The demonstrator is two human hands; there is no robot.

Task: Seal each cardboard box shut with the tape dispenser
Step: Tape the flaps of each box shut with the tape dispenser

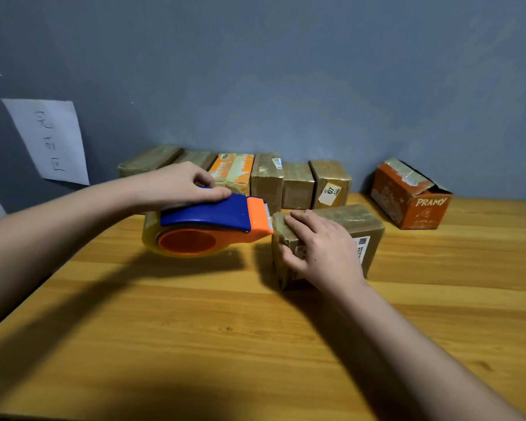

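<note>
On table (195, 329): eight boxes (325, 238), one dispenser (207, 226).

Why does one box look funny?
The orange box on the right sits apart from the row of boxes by the wall, turned at an angle. Its top flap is open and its tape looks torn.

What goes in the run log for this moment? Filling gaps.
left hand holds tape dispenser | right hand steadies box | blade at box edge

Left hand (176, 185) curled gripping; right hand (319, 250) flat.
</note>
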